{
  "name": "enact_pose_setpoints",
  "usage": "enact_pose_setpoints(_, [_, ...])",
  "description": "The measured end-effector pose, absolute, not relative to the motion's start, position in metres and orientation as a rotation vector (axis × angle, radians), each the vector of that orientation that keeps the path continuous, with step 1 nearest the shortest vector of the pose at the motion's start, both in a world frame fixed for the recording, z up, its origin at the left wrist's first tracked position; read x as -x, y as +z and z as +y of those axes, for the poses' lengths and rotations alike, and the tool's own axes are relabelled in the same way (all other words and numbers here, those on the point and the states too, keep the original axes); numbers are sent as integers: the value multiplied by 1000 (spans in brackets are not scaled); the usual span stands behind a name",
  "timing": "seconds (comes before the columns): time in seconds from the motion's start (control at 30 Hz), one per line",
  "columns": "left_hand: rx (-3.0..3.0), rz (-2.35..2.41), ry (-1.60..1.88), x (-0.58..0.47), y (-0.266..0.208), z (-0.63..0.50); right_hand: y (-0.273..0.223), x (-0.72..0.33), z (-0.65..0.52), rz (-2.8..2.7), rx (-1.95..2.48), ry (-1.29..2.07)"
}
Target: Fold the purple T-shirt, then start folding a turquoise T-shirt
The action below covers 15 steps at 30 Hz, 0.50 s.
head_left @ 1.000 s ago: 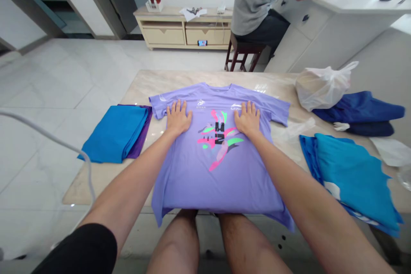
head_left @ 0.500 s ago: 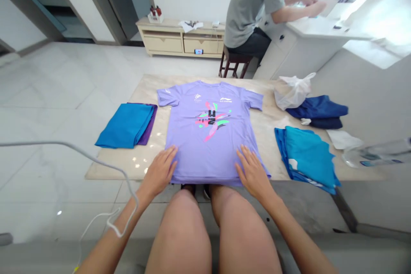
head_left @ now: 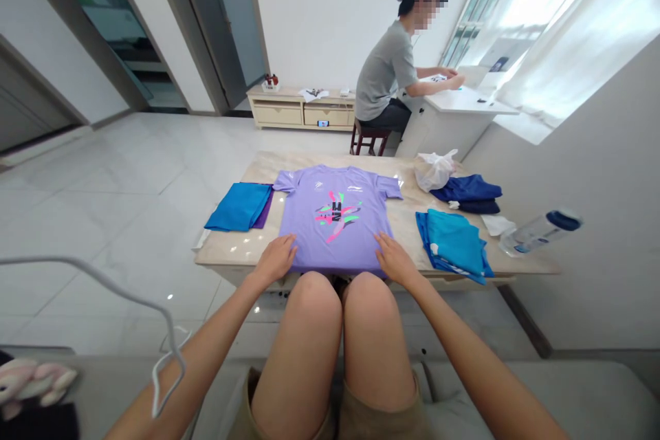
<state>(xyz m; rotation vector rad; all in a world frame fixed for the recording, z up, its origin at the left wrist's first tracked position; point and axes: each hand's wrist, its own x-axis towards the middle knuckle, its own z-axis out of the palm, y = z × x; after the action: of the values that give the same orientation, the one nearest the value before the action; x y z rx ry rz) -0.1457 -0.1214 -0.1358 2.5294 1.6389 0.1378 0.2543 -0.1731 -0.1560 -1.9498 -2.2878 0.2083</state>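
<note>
A light purple T-shirt [head_left: 309, 247] lies spread flat on the table, collar away from me, with a bright pink, green and black print on its chest. Its hem reaches the table's near edge, by my knees. My left hand [head_left: 277, 258] rests on the shirt's lower left side, fingers extended over the cloth. On the lower right side, my right hand [head_left: 396, 259] touches the fabric with its fingers apart. A folded blue garment [head_left: 240, 206] on a dark purple one [head_left: 265, 212] lies left of the shirt. Folded turquoise-blue garments [head_left: 456, 240] lie to the right.
The marble-look table [head_left: 227, 251] also carries a white plastic bag [head_left: 436, 170], dark blue clothing [head_left: 467, 189], a white tissue [head_left: 498, 224] and a clear bottle [head_left: 539, 234]. A pale cable [head_left: 103, 278] hangs at left. Another person [head_left: 386, 69] sits at a white desk [head_left: 464, 100].
My view has tilted up and back, so more of the room, the seated person's head and the bottle's cap show. Both hands stay at the shirt's lower sides; the shirt still lies flat.
</note>
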Motion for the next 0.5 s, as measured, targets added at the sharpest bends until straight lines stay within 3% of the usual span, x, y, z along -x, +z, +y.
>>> enact_pose_setpoints(0.27, [-2540, 1814, 279, 94, -213, -63, -231, -233, -107, -2084, 2062, -2])
enact_pose_setpoints(0.5, [-2500, 1828, 296, 68, -209, 41, -225, -252, -18, -2098, 2066, -51])
